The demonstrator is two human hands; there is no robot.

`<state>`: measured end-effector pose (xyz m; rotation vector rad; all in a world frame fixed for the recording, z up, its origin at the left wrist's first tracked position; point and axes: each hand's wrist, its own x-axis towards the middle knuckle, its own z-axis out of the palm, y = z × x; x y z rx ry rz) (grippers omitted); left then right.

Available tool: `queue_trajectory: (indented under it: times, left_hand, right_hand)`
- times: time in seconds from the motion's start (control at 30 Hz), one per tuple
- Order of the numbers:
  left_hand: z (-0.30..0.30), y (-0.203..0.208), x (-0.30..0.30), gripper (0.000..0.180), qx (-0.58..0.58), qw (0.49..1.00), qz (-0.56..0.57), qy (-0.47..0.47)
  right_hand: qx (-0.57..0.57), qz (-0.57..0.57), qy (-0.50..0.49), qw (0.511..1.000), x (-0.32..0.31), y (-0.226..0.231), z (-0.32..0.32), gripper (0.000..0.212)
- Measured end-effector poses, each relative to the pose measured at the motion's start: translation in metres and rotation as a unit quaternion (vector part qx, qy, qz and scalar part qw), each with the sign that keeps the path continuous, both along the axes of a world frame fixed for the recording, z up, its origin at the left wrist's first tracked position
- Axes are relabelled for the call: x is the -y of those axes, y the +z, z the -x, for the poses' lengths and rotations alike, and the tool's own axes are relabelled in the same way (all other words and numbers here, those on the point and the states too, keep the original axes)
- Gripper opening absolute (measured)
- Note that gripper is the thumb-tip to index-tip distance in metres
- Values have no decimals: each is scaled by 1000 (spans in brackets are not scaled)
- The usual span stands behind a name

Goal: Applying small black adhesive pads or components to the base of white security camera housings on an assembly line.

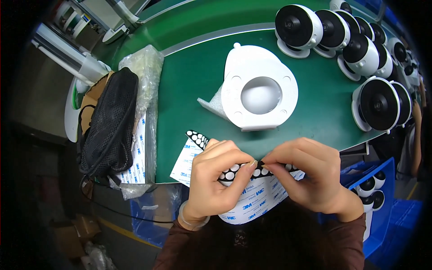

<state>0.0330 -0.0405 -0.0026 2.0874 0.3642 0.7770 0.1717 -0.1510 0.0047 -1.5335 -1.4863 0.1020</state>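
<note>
A white adhesive backing sheet (254, 202) with blue print hangs at the near edge of the green table, close to my body. Along its top runs a black strip with white round dots (230, 174). My left hand (216, 180) is closed, thumb and forefinger pinching the strip near its middle. Right beside that pinch, the thumb and forefinger of my right hand (310, 175) press together on the same strip. Whether a single dot is between the fingertips cannot be made out. Beyond my hands lies a white rounded camera housing (231, 81) with a round recess, on a piece of white foam (216, 104).
Several white cameras with black fronts (294, 27) stand at the far right. On the left, a black mesh bag (110, 126) lies beside clear bubble wrap (146, 76). Blue bins (382, 216) holding more cameras are at the lower right. Another person's arm (417, 121) shows at the right rim.
</note>
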Motion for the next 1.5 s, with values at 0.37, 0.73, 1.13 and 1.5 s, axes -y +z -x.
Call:
queue_trajectory:
  times: [0.37, 0.73, 1.13, 1.5]
  left_hand:
    - [4, -3, 0, 4, -9, 1000, 9, 7]
    - [4, -4, 0, 3, -25, 999, 37, 25]
    - [-14, -14, -8, 5, 55, 996, 32, 68]
    - [-20, -17, -10, 5, 76, 993, -21, 83]
  right_hand:
    - [-20, 36, 39, 998, -4, 2, -1, 17]
    - [-44, 89, 67, 993, -7, 3, -9, 17]
    - [-28, -44, -71, 996, -40, 7, 2, 9]
    - [37, -61, -128, 989, -53, 3, 9, 6]
